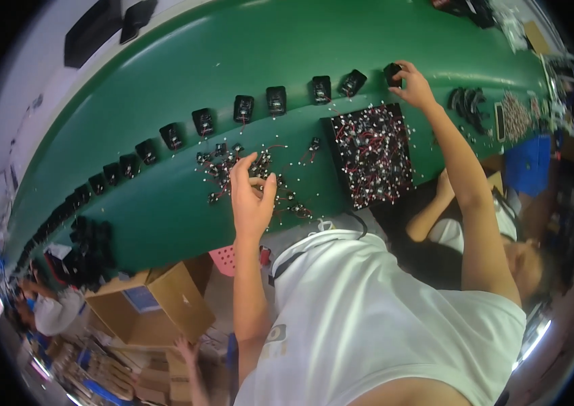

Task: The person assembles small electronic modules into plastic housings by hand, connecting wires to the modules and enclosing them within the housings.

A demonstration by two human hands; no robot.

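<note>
At the right end of a curved row of black plastic housings, my right hand point(414, 86) is closed round a black housing point(392, 75). My left hand point(251, 201) hovers at a loose heap of small black parts with red wires and white tips point(218, 166); its fingers are bent but apart, and I see nothing between them. The nearest housing in the row point(352, 83) sits slightly turned, with small parts and red wire inside. Between my hands stands a black box point(375, 157) filled with more of the wired parts.
The green table point(260, 47) curves across the view. Curved black pieces point(468, 108) lie to the right, near a blue bin point(529, 166). An open cardboard box point(148, 304) stands below the table's near edge. Other people sit close on the right and far left.
</note>
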